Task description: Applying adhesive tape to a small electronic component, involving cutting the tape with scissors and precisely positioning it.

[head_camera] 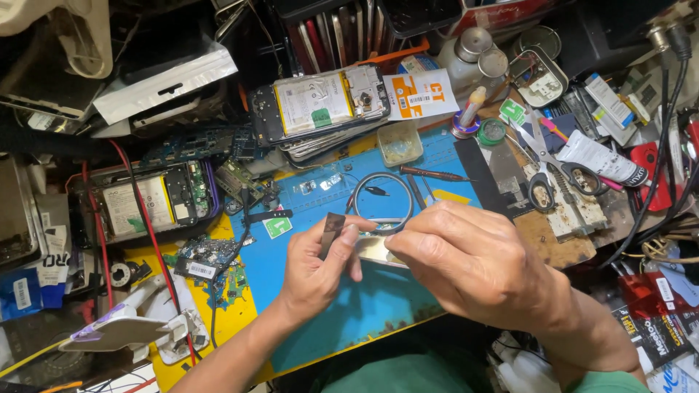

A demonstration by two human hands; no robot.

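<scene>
Dark strip [333, 227] pinched by left hand [314, 271]; right hand [466, 258] hides metal piece [375, 249].

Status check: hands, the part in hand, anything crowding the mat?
Left hand pinching a small dark strip. Right hand on a flat metallic piece, over the blue mat. Opened phones, screwdriver, scissors ring the mat.

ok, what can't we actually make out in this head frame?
- Head view: the flat metallic part between the hands is mostly covered by the right hand; its kind cannot be told.
- The dark strip pinched by the left hand: lower end hidden behind the fingers.
- Right fingertips are turned away from the camera, so the grip is unseen.
- The opened phone at left: board parts too small to identify.
- Both forearms are cut off by the bottom edge.
</scene>
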